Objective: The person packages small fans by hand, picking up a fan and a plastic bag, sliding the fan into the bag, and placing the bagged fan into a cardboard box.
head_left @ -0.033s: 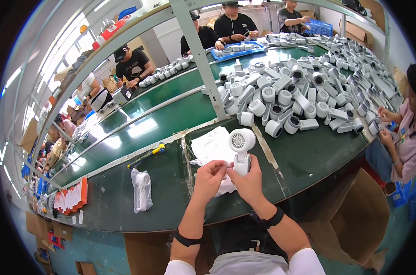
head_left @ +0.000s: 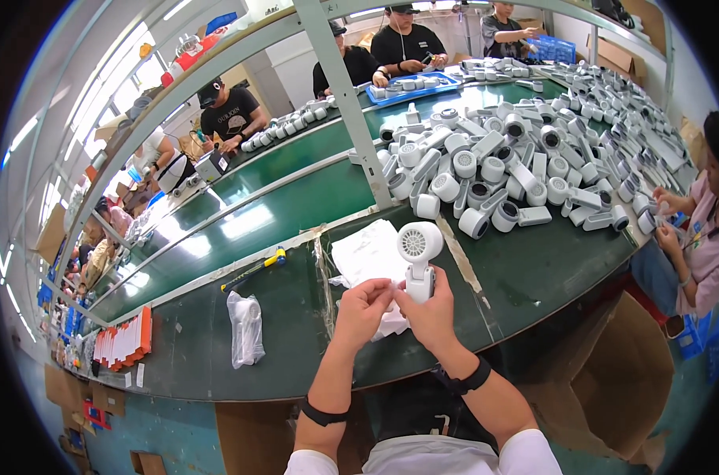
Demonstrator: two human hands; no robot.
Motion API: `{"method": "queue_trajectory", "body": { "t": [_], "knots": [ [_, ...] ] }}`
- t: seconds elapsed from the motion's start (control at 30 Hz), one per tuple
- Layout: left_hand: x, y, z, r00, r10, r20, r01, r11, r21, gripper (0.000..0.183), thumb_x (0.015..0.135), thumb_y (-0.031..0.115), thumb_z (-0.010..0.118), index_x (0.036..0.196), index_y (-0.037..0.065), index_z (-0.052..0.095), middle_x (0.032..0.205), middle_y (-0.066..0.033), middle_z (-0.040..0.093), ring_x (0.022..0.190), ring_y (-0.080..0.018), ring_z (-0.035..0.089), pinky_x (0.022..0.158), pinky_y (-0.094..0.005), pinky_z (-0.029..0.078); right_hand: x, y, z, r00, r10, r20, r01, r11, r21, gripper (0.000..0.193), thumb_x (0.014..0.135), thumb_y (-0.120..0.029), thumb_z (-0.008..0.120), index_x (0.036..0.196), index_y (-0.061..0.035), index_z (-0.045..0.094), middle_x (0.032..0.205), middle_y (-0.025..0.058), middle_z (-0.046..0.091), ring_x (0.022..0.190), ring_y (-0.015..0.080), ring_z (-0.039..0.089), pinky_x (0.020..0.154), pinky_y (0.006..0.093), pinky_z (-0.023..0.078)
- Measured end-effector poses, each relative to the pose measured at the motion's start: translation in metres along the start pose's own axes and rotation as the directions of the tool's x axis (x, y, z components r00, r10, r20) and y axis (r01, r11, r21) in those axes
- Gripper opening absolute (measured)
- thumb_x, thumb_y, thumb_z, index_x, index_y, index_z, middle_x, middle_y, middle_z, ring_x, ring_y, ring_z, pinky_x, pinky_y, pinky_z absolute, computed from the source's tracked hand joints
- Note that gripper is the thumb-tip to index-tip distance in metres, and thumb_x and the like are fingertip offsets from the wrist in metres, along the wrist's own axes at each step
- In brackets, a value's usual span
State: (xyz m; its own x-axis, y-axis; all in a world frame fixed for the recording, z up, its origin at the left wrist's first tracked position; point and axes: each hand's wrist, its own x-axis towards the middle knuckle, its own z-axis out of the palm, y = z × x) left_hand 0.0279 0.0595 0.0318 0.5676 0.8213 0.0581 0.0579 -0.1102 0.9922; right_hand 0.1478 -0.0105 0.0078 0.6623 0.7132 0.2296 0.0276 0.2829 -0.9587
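Observation:
A white handheld fan (head_left: 420, 242) stands upright above the bench, its round grille toward me. My right hand (head_left: 433, 313) is closed around its handle. Close beside it, my left hand (head_left: 362, 313) is pinched, its fingertips meeting my right thumb at the handle's left side; what lies between them is too small to make out. Beneath and behind both hands lies a stack of thin white plastic bags (head_left: 365, 252). To the left, a clear plastic bag with a white item inside (head_left: 246, 328) rests on the green bench (head_left: 193, 352).
A large heap of white and grey fans (head_left: 525, 162) covers the bench's far right. A slim yellow and dark tool (head_left: 253, 269) lies left. Orange and white flat boxes (head_left: 123, 340) stand at far left. A metal post (head_left: 347, 103) rises ahead; an open carton (head_left: 612, 372) sits lower right.

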Motion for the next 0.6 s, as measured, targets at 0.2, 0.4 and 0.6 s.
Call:
{"method": "queue_trajectory", "body": {
  "t": [0.2,0.4,0.6],
  "knots": [
    [-0.001,0.009,-0.002,0.999,-0.034,-0.004,0.034,0.999,-0.006,0.02,0.092,0.001,0.064,0.111,-0.006,0.064,0.097,-0.0101,0.072,0.084,-0.0132,0.068,0.074,-0.0261,0.054,0.003,-0.007,-0.003,0.988,0.142,-0.059,-0.142,0.99,0.015,0.049,0.076,-0.008,0.072,0.12,0.0026,0.051,0.096,0.0143,0.068,0.085,0.0211,0.067,0.077,0.0345,0.052],
    [0.001,0.012,-0.006,0.991,-0.069,-0.118,0.007,0.89,-0.457,0.016,0.095,0.004,0.062,0.11,0.0,0.063,0.094,-0.0087,0.069,0.086,-0.0157,0.068,0.077,-0.0295,0.056,0.005,0.005,-0.015,0.979,0.151,-0.139,-0.156,0.987,-0.03,0.048,0.076,-0.007,0.07,0.119,0.0021,0.052,0.098,0.015,0.067,0.087,0.0211,0.066,0.079,0.0347,0.052],
    [0.004,-0.001,-0.004,0.98,-0.075,-0.185,-0.016,0.893,-0.449,0.018,0.096,0.007,0.06,0.113,0.001,0.06,0.091,-0.0052,0.065,0.076,-0.0124,0.063,0.073,-0.029,0.054,-0.004,0.004,-0.022,0.977,0.18,-0.114,-0.187,0.981,-0.05,0.048,0.077,-0.008,0.07,0.121,0.0014,0.051,0.096,0.0132,0.067,0.086,0.0198,0.066,0.079,0.0343,0.052]
  ]
}}
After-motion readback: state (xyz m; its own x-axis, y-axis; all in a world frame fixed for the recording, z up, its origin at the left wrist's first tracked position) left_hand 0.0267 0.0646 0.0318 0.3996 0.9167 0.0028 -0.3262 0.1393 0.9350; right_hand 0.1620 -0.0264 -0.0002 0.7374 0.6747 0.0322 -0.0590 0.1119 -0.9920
